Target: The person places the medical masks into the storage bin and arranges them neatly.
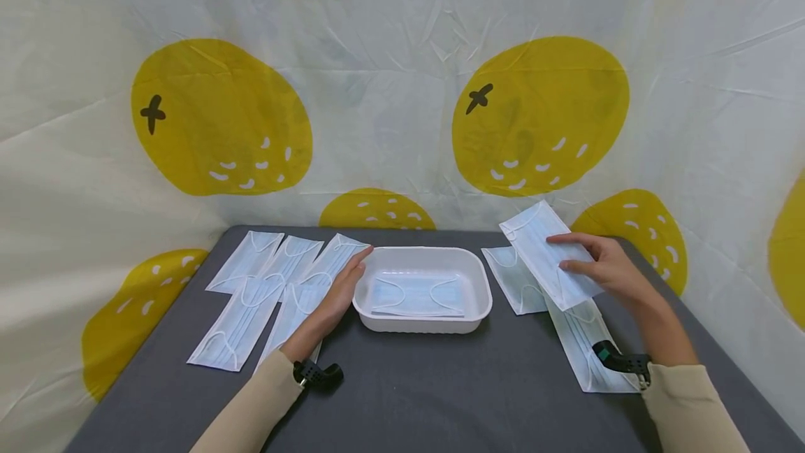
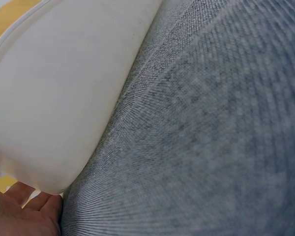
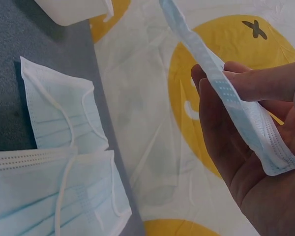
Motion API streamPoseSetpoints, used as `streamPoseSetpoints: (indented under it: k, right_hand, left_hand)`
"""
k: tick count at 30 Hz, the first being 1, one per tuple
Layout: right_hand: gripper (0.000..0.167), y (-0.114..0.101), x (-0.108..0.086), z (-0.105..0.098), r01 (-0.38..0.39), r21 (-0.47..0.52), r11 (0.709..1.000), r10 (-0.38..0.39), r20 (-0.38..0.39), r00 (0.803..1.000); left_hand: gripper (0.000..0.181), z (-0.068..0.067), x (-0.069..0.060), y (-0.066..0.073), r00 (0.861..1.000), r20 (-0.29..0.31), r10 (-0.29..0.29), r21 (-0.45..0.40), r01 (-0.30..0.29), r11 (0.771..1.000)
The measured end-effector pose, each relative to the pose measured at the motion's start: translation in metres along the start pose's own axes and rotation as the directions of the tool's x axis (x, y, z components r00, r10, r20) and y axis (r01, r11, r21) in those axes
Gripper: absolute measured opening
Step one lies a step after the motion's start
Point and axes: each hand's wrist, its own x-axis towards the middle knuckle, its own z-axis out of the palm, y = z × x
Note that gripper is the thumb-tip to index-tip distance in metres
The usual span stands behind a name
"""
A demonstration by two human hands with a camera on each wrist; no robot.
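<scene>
My right hand (image 1: 606, 268) pinches a light blue disposable face mask (image 1: 544, 250) between thumb and fingers, raised above the right side of the table. In the right wrist view the held mask (image 3: 231, 105) appears edge-on. Below it lie two more face masks, one farther back (image 1: 512, 275) and one nearer (image 1: 588, 348), partly covered by the held one and the arm. A white plastic tray (image 1: 421, 325) stands in the middle with a face mask (image 1: 418, 297) lying flat inside. My left hand (image 1: 339, 292) rests against the tray's left end, its fingers extended along the wall.
Several face masks (image 1: 235, 320) lie overlapping on the left of the dark grey table (image 1: 434, 390), some partly hidden by the left arm. A white curtain (image 1: 390, 103) printed with yellow fruit hangs behind the table and along its sides.
</scene>
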Motion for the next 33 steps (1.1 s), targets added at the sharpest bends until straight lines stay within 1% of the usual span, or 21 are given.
streamPoseSetpoints:
  k: [6,13,15,20,24,28,33]
  right_hand:
    - [0.037,-0.004,0.005,0.006,0.017,0.002,1.000,-0.017,0.007,1.000]
    - [0.037,-0.009,0.005,0.011,-0.019,0.010,1.000,0.019,0.020,1.000]
    - [0.037,-0.011,0.005,0.013,-0.020,0.001,1.000,0.020,0.018,1.000]
    - [0.036,-0.015,0.005,0.016,-0.016,-0.009,1.000,0.016,0.015,1.000]
    - [0.036,-0.015,0.005,0.020,-0.020,-0.012,1.000,0.020,0.016,1.000]
    - [0.037,-0.017,0.005,0.024,-0.036,-0.014,0.999,0.037,0.016,0.999]
    - [0.037,-0.023,0.009,0.028,-0.065,-0.054,0.996,0.067,0.023,0.998]
  left_hand:
    - [0.050,0.000,0.001,0.000,1.000,-0.005,-0.009,0.002,0.009,1.000]
    - [0.050,-0.001,0.000,0.000,1.000,-0.004,0.007,0.013,-0.007,1.000]
    - [0.049,-0.001,0.000,0.000,1.000,-0.006,-0.004,0.013,0.004,1.000]
    - [0.049,-0.001,0.000,0.000,1.000,0.001,-0.009,0.001,0.009,1.000]
    - [0.049,0.000,0.000,-0.001,1.000,0.003,-0.001,-0.002,0.001,1.000]
    - [0.049,0.000,0.000,-0.002,1.000,-0.001,-0.007,0.004,0.007,1.000]
    - [0.049,0.000,0.000,-0.002,1.000,-0.006,-0.019,0.011,0.019,1.000]
